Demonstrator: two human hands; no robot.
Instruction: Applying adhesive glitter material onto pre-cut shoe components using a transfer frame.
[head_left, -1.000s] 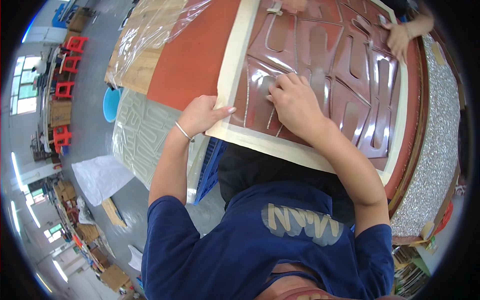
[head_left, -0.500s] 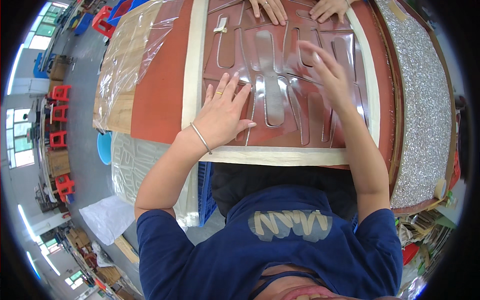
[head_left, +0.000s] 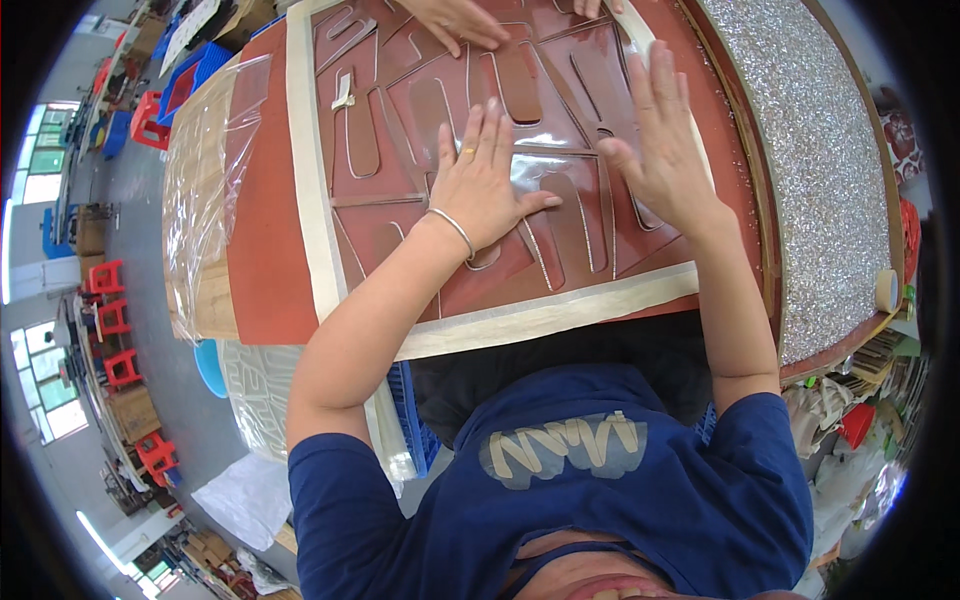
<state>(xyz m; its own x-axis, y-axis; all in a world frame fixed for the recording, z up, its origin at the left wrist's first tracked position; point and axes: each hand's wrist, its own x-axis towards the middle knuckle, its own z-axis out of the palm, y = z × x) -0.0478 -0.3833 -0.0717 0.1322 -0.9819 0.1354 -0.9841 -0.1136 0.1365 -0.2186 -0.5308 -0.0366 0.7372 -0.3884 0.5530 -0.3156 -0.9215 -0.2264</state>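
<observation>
Both hands are now lying flat — left hand (head_left: 487, 185) and right hand (head_left: 662, 140), fingers spread wide, holding nothing — smoothing the clear film (head_left: 545, 175) on the brown sheet (head_left: 390, 235) under their fingertips.

**Reddish browns, cream and silver glitter**

The board (head_left: 262, 240) is brick red, with a glossy dark reddish-brown sheet (head_left: 560, 215) scored in pale outlines of long rounded shapes. A cream tape border (head_left: 305, 180) frames that sheet at left and along the near edge. The glitter sheet (head_left: 800, 150) at right is speckled silver-grey. The shirt (head_left: 600, 510) is navy with a beige zigzag print. The stools (head_left: 110, 315) at far left are bright red. The bracelet (head_left: 455, 228) is silver, the ring (head_left: 467, 152) gold.
</observation>
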